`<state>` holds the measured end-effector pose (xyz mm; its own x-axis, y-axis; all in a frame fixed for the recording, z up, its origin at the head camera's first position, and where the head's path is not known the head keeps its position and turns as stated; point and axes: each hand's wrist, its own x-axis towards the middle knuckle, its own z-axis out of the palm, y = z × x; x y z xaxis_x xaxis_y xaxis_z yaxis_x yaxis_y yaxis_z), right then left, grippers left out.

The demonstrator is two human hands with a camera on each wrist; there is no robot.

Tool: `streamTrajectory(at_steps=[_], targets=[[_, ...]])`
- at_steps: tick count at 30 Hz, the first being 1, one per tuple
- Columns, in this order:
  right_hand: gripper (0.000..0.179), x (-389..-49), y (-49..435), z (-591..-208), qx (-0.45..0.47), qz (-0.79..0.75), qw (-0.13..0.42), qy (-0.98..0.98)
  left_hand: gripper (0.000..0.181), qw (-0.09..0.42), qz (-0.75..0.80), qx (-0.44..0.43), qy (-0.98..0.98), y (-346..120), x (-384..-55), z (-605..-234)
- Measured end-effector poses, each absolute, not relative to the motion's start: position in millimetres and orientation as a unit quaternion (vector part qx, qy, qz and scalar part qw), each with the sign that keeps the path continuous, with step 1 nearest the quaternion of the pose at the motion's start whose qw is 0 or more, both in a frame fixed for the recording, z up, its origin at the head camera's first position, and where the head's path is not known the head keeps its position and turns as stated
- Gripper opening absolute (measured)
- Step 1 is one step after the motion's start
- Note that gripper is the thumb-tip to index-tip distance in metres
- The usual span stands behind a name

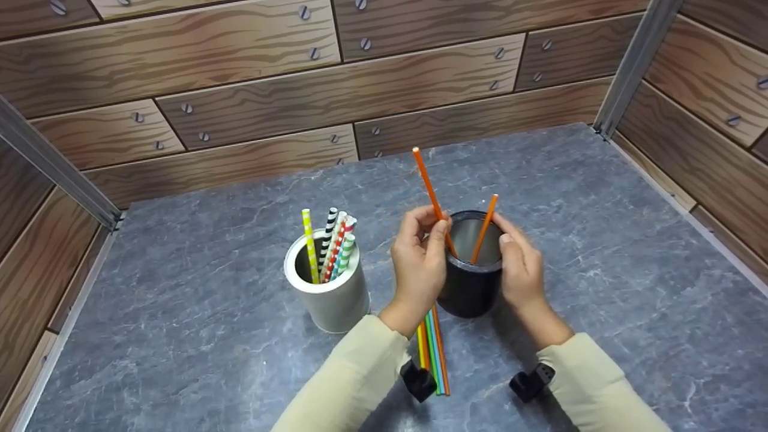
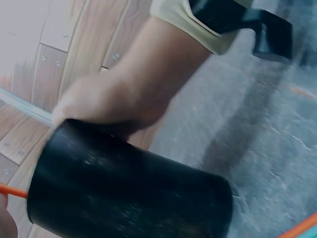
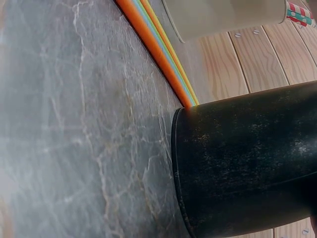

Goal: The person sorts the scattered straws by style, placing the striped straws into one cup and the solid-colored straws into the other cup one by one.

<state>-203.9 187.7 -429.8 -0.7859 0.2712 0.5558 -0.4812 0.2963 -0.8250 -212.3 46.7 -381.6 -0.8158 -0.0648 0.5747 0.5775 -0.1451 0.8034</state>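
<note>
A black cup (image 1: 469,293) stands upright on the table, right of centre in the head view. My left hand (image 1: 420,258) pinches an orange straw (image 1: 426,180) between thumb and fingers, its lower end inside the cup at the left. Another orange straw (image 1: 486,222) leans in the same cup toward the right. On the cup's right side, my right hand (image 1: 523,270) holds it near the rim, thumb in front and fingers behind. The left wrist view shows the right hand (image 2: 99,99) against the black cup wall (image 2: 129,183).
To the left stands a white cup (image 1: 336,306) with several patterned straws (image 1: 335,246). Several plain coloured straws (image 1: 433,354) lie on the grey marbled table (image 1: 198,312) in front of the black cup. Wood-patterned walls (image 1: 252,108) enclose the back and sides.
</note>
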Motion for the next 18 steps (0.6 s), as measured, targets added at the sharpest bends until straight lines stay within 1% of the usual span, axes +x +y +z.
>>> streamTrajectory(at_steps=[5,12,18], targets=[[0.036,-203.6,188.2,-429.7,0.074,0.590,0.317,-0.739,0.014,0.192,-0.719,-0.191,-0.640,45.1,-213.5,-390.6],[0.036,-204.1,188.2,-430.6,0.074,0.600,0.307,-0.735,0.016,0.207,-0.675,-0.205,-0.678,42.7,-215.3,-393.7],[0.036,-203.9,188.5,-429.9,0.062,0.593,0.304,-0.743,0.019,0.199,-0.678,-0.198,-0.679,41.8,-215.2,-392.9]])
